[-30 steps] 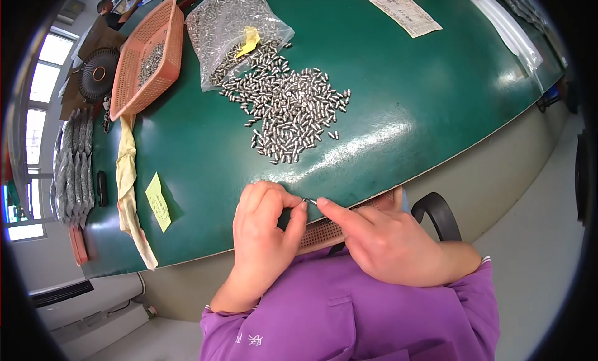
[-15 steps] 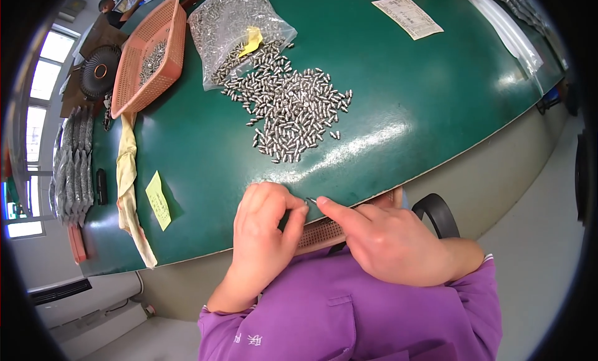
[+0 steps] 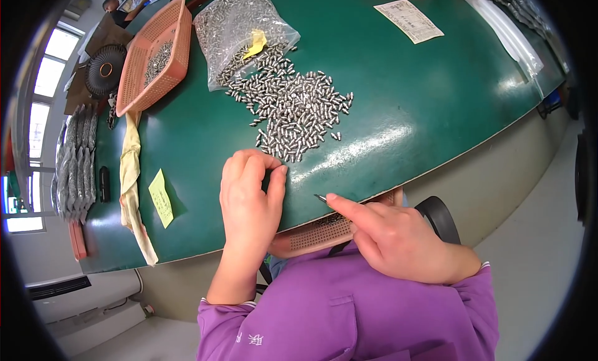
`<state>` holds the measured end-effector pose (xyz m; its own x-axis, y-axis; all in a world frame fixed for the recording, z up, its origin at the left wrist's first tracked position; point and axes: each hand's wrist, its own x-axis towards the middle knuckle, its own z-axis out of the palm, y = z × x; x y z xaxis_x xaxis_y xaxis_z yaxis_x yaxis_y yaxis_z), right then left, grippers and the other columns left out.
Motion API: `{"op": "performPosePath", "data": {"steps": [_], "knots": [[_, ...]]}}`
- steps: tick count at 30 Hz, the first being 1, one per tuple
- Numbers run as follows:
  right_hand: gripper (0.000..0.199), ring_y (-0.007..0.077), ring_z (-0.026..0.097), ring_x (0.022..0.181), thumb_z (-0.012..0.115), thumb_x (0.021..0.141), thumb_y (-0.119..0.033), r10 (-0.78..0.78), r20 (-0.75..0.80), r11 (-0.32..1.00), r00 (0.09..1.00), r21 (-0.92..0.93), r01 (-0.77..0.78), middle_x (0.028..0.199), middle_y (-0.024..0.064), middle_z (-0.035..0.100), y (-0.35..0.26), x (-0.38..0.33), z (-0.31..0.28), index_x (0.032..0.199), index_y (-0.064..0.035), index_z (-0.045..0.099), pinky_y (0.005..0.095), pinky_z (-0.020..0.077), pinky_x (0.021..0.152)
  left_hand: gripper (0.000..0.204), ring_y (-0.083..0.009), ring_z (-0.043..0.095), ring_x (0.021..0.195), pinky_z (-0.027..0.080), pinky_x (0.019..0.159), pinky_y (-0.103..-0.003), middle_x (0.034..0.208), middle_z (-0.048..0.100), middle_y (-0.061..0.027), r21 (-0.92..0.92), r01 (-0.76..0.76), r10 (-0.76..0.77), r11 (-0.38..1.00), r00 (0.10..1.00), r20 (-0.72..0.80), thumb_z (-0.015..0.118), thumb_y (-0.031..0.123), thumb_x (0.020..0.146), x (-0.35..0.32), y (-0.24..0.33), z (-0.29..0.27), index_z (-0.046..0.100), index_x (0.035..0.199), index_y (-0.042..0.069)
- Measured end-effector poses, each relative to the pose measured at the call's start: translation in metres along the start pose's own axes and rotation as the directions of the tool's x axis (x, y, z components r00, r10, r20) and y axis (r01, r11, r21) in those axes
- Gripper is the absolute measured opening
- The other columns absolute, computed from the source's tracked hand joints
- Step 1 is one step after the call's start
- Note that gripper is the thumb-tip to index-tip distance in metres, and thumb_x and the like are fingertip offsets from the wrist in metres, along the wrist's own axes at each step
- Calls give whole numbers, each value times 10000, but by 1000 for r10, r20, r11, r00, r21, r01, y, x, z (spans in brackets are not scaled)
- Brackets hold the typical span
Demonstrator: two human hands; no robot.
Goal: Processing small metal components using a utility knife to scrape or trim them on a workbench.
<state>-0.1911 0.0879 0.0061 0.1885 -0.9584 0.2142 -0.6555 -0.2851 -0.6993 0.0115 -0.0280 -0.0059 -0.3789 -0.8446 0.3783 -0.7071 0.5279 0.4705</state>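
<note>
My left hand (image 3: 249, 190) is at the near edge of a pile of small silvery metal pieces (image 3: 299, 112). Its thumb and forefinger are bent together in a pinch, and what they hold, if anything, is too small to make out. Lower and to the right, my right hand (image 3: 398, 239) has its forefinger stretched along a thin, dark-tipped pointed tool (image 3: 320, 198). Only the tip of that tool shows; the rest is hidden by the hand. Below the table edge, between my hands and body, sits a pink perforated basket (image 3: 311, 239) with small dark pieces inside.
A clear plastic bag (image 3: 240, 25) of the same pieces lies open behind the pile. Left of it stands an orange basket (image 3: 177, 81), then a cream cloth strip (image 3: 129, 180), a yellow note (image 3: 161, 199) and a black marker (image 3: 104, 184). A paper slip (image 3: 410, 20) lies far right.
My left hand has moved up and left, away from the right hand's tool to the pile's near edge. My right hand has shifted slightly right, and more of the lower basket shows.
</note>
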Motion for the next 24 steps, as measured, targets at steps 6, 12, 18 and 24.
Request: {"op": "performPosePath", "data": {"steps": [6, 12, 18, 24], "knots": [[546, 278, 666, 696, 624, 860, 23, -1, 2, 1000, 1000, 9, 1, 847, 109, 676, 0, 1, -1, 1394, -84, 588, 387, 554, 630, 194, -318, 614, 883, 506, 775, -417, 942, 628, -108, -49, 30, -32, 998, 999, -43, 753, -15, 784, -1, 1, 1, 614, 913, 26], [554, 277, 669, 699, 625, 856, 23, 3, 5, 1000, 1000, 12, -3, 864, 113, 685, 1, 0, 2, 1398, -85, 586, 386, 554, 629, 158, -314, 617, 878, 512, 769, -406, 930, 624, -106, -46, 104, -105, 993, 994, -14, 743, -1, 799, 2, 1, 0, 624, 901, 23], [565, 272, 663, 690, 628, 850, 29, 14, -5, 1000, 1000, -6, -14, 846, 104, 674, 2, -3, 2, 1401, -86, 586, 381, 546, 613, 115, -318, 615, 883, 507, 766, -415, 921, 619, -107, -48, 98, -94, 994, 992, 86, 714, -4, 801, -5, 4, -6, 625, 868, 25], [575, 253, 655, 678, 637, 842, 29, -3, -32, 998, 999, -60, 1, 838, 84, 664, 1, -1, 3, 1402, -92, 589, 371, 544, 598, 162, -311, 603, 893, 493, 777, -411, 939, 612, -107, -204, -45, 80, 978, 982, 170, 719, -50, 773, -12, 13, -11, 636, 882, 37]]}}
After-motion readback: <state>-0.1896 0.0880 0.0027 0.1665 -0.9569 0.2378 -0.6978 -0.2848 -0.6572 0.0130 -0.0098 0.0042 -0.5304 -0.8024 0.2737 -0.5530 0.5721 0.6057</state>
